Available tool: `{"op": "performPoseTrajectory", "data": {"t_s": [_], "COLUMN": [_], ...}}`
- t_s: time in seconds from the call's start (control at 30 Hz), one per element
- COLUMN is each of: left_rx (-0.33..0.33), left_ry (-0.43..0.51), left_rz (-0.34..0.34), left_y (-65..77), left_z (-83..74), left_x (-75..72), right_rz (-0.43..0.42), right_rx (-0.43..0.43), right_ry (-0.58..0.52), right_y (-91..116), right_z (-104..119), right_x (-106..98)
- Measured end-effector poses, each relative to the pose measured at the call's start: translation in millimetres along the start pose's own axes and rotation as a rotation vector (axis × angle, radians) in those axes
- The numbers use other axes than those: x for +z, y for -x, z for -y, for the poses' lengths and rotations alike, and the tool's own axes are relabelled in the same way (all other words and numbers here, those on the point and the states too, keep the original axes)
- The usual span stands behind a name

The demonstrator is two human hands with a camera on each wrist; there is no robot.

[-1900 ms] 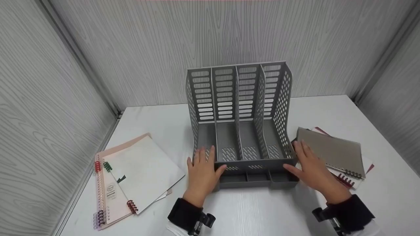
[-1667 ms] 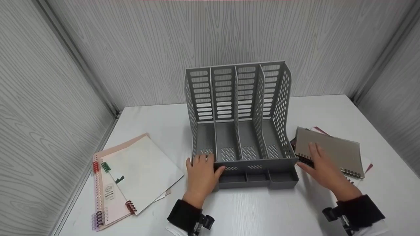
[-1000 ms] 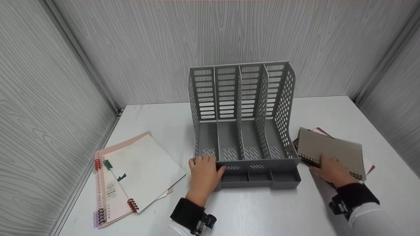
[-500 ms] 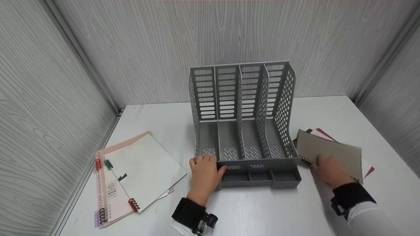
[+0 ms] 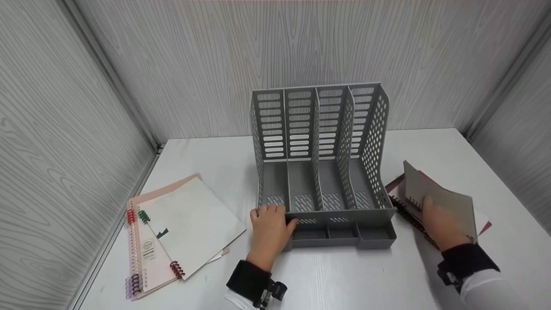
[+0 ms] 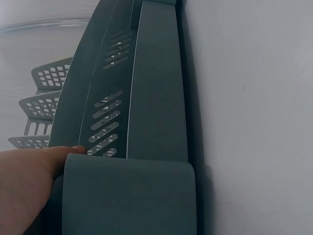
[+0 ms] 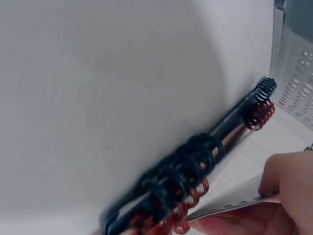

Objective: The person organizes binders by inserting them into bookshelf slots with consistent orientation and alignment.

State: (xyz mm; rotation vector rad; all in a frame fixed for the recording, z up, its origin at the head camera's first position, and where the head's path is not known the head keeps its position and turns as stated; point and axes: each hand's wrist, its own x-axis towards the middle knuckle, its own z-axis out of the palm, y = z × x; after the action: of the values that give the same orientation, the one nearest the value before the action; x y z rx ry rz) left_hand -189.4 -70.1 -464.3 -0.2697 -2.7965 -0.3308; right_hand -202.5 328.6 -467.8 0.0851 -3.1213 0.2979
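Note:
A grey plastic file organizer (image 5: 327, 215) with tall perforated dividers stands on the table, small trays along its front. My left hand (image 5: 267, 232) grips its front left edge, fingers curled over the rim; the left wrist view shows the thumb (image 6: 68, 151) against the front panel (image 6: 100, 98). At the right, my right hand (image 5: 440, 224) pinches a grey-brown spiral notebook (image 5: 456, 204) by its bound edge, tilted up above the pile. Beneath it, notebooks with black coils (image 7: 171, 181) and red coils (image 7: 260, 115) show in the right wrist view.
On the left lie overlapping notebooks: a white-covered one (image 5: 193, 226) with green and red rings over pink ones (image 5: 148, 275) with red and purple rings. Wood-grain panels (image 5: 215, 69) enclose the table (image 5: 335, 280) at the back and sides.
My right hand has left the organizer's right front corner, moved right to the pile, taken hold of the grey-brown notebook and raised its left end. My left hand's fingers have curled over the organizer's edge.

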Motion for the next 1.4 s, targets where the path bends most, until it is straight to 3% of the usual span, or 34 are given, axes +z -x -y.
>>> {"op": "performPoseTrajectory", "data": {"t_s": [0.13, 0.27, 0.4, 0.47, 0.73, 0.93, 1.07, 1.23, 1.4], "left_rx": [0.004, 0.008, 0.005, -0.002, -0.011, -0.015, -0.022, -0.01, 0.007], "left_ry": [0.004, 0.007, 0.013, 0.018, 0.022, 0.03, 0.02, 0.011, 0.017], "left_rz": [-0.004, -0.019, -0.028, -0.021, -0.014, 0.0, 0.015, 0.002, -0.029], "left_y": [1.0, 3.2, 3.8, 2.8, -2.0, 0.4, 2.5, 1.0, 1.2], "left_z": [-0.6, -0.7, 0.3, 0.9, 3.9, 4.8, 5.4, 3.5, 1.2], "left_x": [1.0, 3.4, 4.4, 3.1, 0.0, 2.0, 1.9, 0.4, 0.7], "right_rz": [-0.058, -0.187, -0.357, -0.398, -0.349, -0.469, -0.503, -0.526, -0.621], "right_rx": [0.022, 0.034, 0.031, 0.037, 0.12, 0.04, -0.004, -0.029, -0.09], "right_ry": [0.024, 0.03, -0.042, -0.093, -0.273, -0.333, -0.351, -0.351, -0.353], "right_y": [6.9, 14.2, 17.9, 18.6, 20.2, 24.9, 27.0, 28.6, 35.1], "right_z": [-2.6, -2.5, 0.6, 3.6, 23.2, 40.6, 54.8, 66.8, 75.6], "right_x": [-9.3, -21.7, -34.7, -40.0, -57.5, -65.9, -72.3, -81.6, -88.6]}}
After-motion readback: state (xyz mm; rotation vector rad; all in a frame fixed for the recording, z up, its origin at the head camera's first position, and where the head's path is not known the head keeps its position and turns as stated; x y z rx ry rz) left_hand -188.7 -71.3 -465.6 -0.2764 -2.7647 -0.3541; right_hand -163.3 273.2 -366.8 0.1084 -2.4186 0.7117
